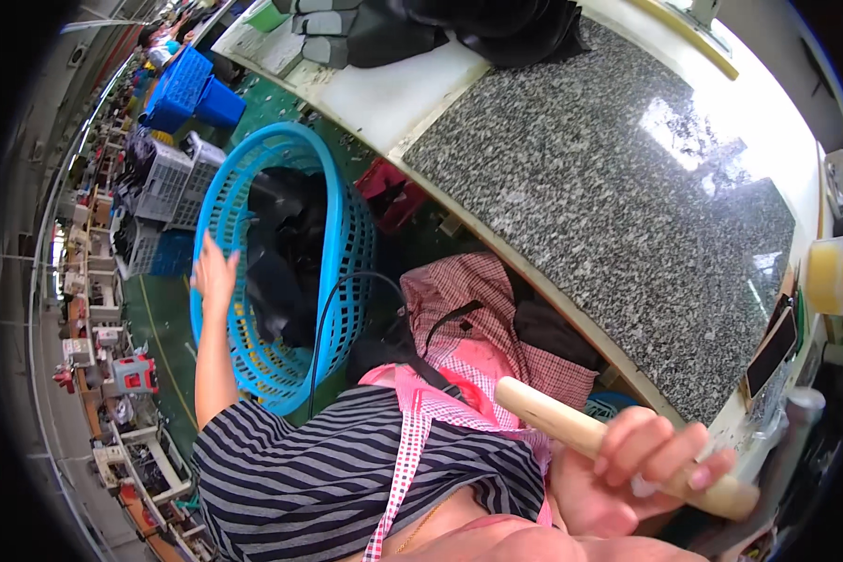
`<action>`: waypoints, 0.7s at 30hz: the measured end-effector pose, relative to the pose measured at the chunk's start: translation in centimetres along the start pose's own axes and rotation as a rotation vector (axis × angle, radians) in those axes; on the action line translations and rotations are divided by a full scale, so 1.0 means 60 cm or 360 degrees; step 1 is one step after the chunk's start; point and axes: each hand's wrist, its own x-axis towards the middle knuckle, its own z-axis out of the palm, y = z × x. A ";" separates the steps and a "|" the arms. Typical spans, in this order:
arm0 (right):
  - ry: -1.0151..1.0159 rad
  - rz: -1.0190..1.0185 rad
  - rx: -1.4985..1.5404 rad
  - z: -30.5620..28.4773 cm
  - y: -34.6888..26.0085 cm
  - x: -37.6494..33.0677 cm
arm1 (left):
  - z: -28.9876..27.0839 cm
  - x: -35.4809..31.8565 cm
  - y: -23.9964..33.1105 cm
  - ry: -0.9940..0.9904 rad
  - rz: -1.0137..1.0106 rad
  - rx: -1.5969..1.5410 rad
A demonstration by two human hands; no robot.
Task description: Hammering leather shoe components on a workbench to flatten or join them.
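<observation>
The right hand [628, 468] is closed around a pale wooden handle [571, 429], just off the near edge of the speckled granite slab [609, 178]. The left hand [214, 273], fingers spread and holding nothing, touches the rim of the blue basket [347, 234] holding dark pieces [286, 253].

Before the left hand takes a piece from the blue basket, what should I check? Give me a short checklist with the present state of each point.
1. Left hand free: ok, it is open with fingers spread and holds nothing.
2. Left hand at the basket: ok, it is at the near rim.
3. Dark pieces in the basket: ok, several lie inside.
4. Right hand has firm hold of the wooden handle: ok, the fingers wrap around it.
5. Head of that tool: cannot tell, it does not show.
6. Granite slab free for work: ok, nothing lies on its middle.
</observation>
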 end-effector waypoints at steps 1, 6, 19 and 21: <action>-0.0135 0.0055 0.0029 -0.003 0.015 -0.003 | -0.017 0.020 0.014 0.0413 0.0415 -0.0378; -0.0048 0.0306 -0.0685 -0.027 0.090 0.001 | -0.119 0.136 0.398 0.0506 0.1736 -0.1120; 0.0576 0.0519 -0.1045 -0.158 0.107 0.035 | -0.218 0.147 0.877 0.0362 0.1547 -0.1098; 0.0523 0.0376 -0.1111 -0.207 0.106 0.036 | -0.207 0.157 0.869 0.0323 0.1603 -0.0935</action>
